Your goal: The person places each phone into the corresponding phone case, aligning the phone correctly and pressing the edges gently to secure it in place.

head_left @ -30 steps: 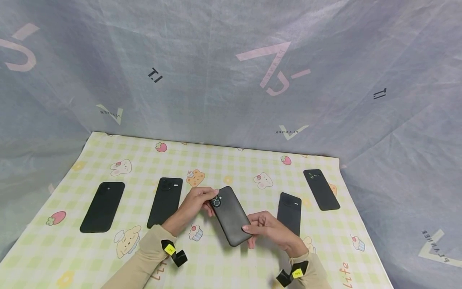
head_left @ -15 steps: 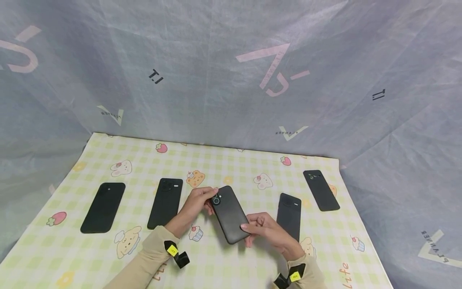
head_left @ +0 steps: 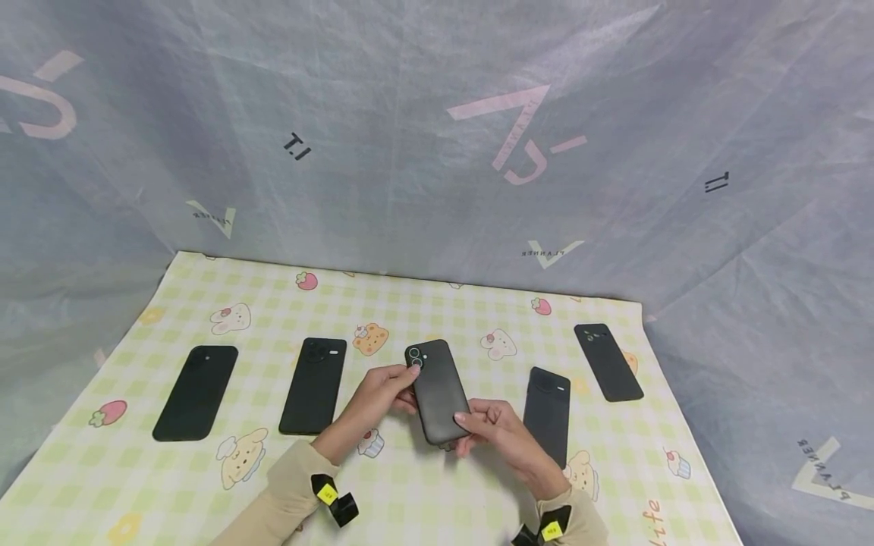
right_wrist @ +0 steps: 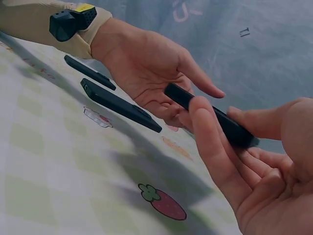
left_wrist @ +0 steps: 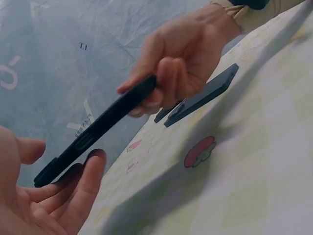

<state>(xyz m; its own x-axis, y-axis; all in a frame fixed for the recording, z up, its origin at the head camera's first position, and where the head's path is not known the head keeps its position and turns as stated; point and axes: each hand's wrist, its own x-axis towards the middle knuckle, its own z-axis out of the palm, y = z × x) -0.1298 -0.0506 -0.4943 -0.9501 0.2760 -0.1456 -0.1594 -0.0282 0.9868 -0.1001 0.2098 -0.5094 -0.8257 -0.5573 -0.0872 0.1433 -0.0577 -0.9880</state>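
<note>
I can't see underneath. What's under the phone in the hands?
The phone is held above the checked cloth by the left hand and right hand. Its underside stays hidden.

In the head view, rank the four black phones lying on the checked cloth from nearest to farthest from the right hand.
Measured from the right hand, which holds a fifth phone:
1. Phone right of centre, just beside the hand on its right.
2. Far-right phone, farther back toward the right edge.
3. Phone left of centre, beyond the left hand.
4. Far-left phone, at the row's left end.
</note>
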